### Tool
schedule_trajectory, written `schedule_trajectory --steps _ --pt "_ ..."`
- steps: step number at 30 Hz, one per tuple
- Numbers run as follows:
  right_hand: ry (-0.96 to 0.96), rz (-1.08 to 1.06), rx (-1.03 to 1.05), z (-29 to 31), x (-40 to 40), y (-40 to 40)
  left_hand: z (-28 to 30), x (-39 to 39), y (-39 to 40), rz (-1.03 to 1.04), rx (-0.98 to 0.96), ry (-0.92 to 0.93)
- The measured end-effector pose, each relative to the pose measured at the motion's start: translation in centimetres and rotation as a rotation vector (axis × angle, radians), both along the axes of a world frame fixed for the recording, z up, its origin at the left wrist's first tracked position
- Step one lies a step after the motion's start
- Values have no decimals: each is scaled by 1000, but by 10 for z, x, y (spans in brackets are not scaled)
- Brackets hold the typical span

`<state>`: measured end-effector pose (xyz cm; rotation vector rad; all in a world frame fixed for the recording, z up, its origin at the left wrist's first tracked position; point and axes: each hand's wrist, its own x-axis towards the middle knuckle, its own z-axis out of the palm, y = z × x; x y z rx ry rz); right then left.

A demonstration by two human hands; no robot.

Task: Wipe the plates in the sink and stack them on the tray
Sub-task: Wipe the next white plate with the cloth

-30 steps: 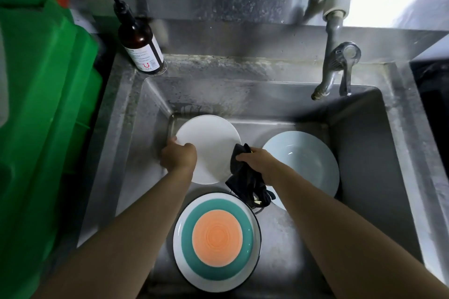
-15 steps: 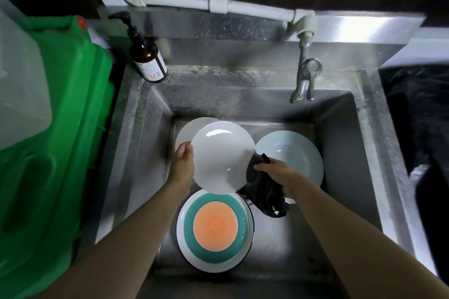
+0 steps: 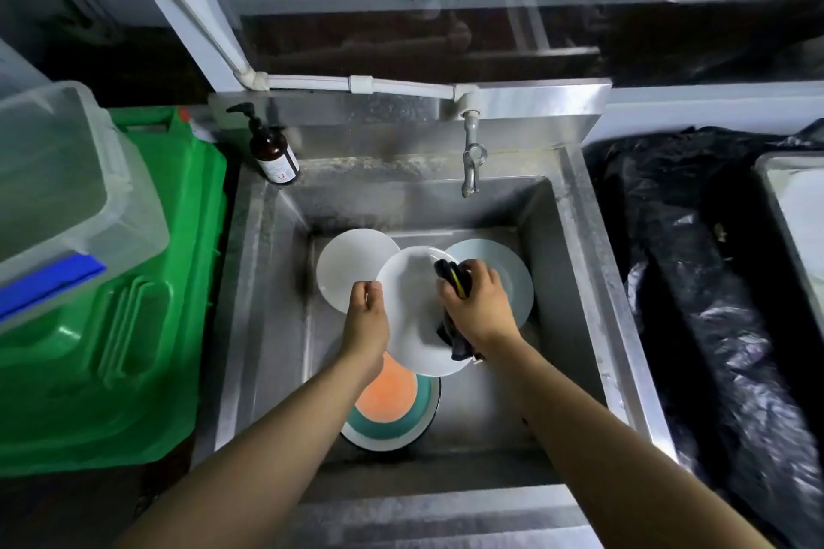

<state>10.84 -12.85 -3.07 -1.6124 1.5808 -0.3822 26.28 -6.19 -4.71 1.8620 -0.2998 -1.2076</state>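
Observation:
My left hand (image 3: 366,316) grips the left rim of a white plate (image 3: 412,316) held above the steel sink (image 3: 575,281). With my right hand (image 3: 477,308) I hold a dark cloth (image 3: 452,276) pressed on the plate's right side. Another white plate (image 3: 348,267) lies on the sink floor at the back left. A pale blue plate (image 3: 512,276) lies at the back right, partly hidden by my right hand. An orange and teal plate (image 3: 397,406) lies at the front, partly under the lifted plate. The tray (image 3: 776,210) shows at the far right edge.
A brown pump bottle (image 3: 272,152) stands on the sink's back left corner. The tap (image 3: 471,160) hangs over the back of the basin. A green bin (image 3: 111,325) with a clear tub (image 3: 58,192) on it stands at the left. Black plastic sheeting (image 3: 695,281) covers the right counter.
The white plate has come up off the plate below and moved right and toward me. My right hand has brought the cloth onto its surface. The view has pulled back.

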Motion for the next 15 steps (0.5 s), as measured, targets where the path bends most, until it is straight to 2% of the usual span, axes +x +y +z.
schedule_trajectory --steps 2,4,6,10,15 --pt "45 196 -140 0 8 15 9 -10 0 -26 -2 -28" --pt "201 382 -264 -12 9 32 17 -14 1 -30 -12 -59" --pt "261 396 -372 -23 4 45 20 -15 1 -44 -7 -70" --pt "240 314 -519 -34 -1 67 25 -18 5 -90 -48 -15" --pt "104 519 -776 -36 -4 70 26 -15 10 -89 -45 24"
